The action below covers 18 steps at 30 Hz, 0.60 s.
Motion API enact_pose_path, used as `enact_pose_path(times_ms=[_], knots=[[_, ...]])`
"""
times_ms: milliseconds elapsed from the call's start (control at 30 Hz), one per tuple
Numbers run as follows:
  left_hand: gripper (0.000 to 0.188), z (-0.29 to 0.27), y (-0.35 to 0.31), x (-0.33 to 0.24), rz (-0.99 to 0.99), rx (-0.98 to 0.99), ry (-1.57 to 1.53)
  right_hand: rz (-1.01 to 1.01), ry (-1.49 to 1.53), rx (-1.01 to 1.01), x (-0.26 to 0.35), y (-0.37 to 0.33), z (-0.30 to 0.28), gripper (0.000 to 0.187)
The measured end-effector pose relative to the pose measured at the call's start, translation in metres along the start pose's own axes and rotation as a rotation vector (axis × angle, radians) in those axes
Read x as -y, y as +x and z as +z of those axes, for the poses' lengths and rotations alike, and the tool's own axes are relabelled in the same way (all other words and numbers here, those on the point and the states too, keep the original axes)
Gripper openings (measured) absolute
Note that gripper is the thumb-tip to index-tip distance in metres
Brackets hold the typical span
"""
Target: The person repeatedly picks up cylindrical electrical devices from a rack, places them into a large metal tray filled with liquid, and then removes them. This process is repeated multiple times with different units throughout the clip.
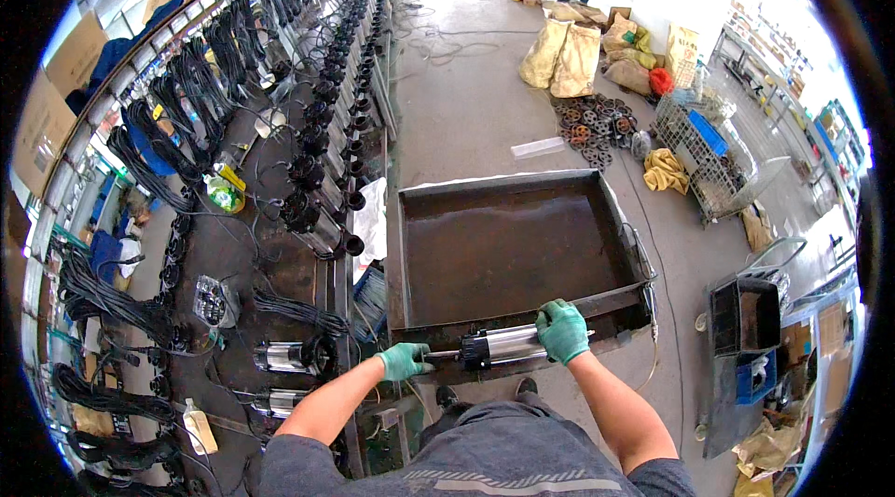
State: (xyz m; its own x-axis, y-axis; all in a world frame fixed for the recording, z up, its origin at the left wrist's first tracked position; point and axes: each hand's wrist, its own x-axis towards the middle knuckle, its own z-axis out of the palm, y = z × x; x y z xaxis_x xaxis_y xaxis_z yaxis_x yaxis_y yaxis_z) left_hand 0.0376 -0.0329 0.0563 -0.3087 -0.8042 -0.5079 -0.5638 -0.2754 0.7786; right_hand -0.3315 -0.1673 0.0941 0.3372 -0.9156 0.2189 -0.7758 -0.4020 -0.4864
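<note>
A silver cylindrical pump motor (508, 346) with a black collar lies sideways along the near rim of a metal tank. My right hand (562, 331), in a green glove, is closed over its right end. A thin metal rod (445, 354) runs out from the black collar to the left. My left hand (404, 362), also gloved in green, is closed round the rod's outer end; whether the rod is a shaft or a separate tool I cannot tell. Brown liquid covers the bottom of the rectangular tank (405, 245) just beyond the motor.
On the dark workbench (280, 287) at left lie two more silver motors (284, 356), a coiled black cable (298, 310) and a plastic bottle (199, 427). Rows of upright pumps (317, 227) stretch away. At right stand a wire cage cart (704, 157) and a trolley (736, 385); a hose hangs beside the tank.
</note>
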Motion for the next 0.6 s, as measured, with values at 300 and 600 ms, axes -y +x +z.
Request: enact_pose_path(times_ms=[300, 600], knots=[[0.037, 0.026, -0.005, -0.01, -0.004, -0.408, 0.656, -0.003, -0.015, 0.008, -0.006, -0.001, -0.003, 0.017], [0.031, 0.028, -0.004, 0.032, -0.234, -0.152, -0.702, 0.0, 0.004, 0.017, -0.002, 0.001, 0.003, 0.017]])
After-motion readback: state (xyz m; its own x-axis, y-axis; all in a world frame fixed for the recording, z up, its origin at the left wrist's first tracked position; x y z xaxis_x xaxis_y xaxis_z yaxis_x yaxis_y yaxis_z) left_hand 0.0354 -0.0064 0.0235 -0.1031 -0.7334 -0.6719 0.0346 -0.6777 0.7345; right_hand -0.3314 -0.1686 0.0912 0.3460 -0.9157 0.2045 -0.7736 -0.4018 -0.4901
